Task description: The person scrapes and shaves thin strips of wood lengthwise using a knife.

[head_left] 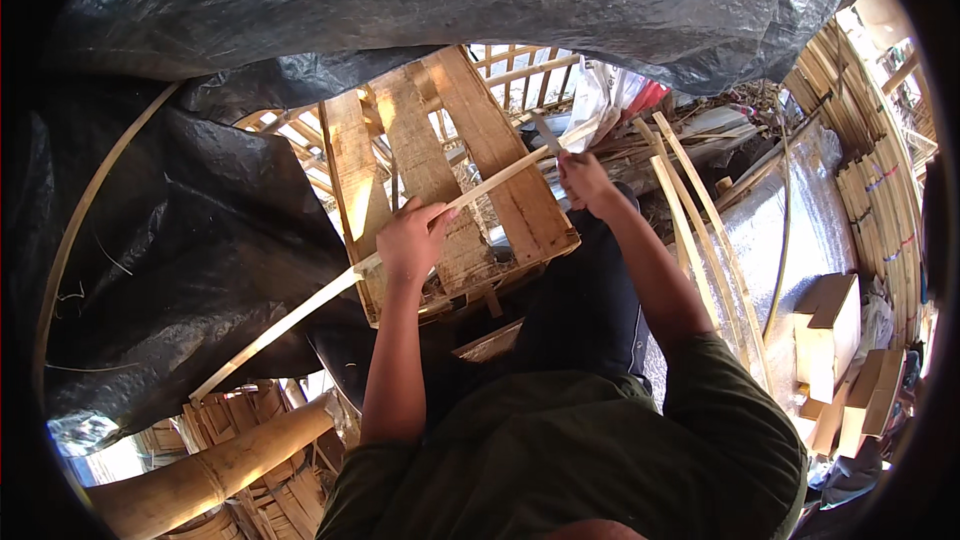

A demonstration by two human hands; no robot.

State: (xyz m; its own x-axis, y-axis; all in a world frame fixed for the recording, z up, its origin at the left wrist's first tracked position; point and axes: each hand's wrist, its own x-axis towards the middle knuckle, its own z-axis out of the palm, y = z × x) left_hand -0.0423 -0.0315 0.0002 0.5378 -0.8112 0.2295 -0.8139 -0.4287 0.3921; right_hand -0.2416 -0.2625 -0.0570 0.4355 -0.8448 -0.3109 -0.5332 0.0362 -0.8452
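Note:
A long pale bamboo strip (290, 322) slants across a slatted wooden crate (520, 190), from the lower left up to the right. My left hand (408, 238) is closed around the strip near its middle, over the crate's left part. In my right hand (588, 183) is a knife (547, 134), its grey blade pointing up and left. The blade meets or crosses the strip close to its upper right end; whether it cuts into the wood I cannot tell. My right fingers hide most of the knife's handle.
Black plastic sheeting (150, 240) hangs at the left and overhead. Several bamboo strips (705, 230) lean at my right, above a silvery sheet (800, 215). Bundled bamboo slats (880, 205) and cardboard boxes (828, 335) stand farther right. A thick bamboo pole (215, 475) lies lower left.

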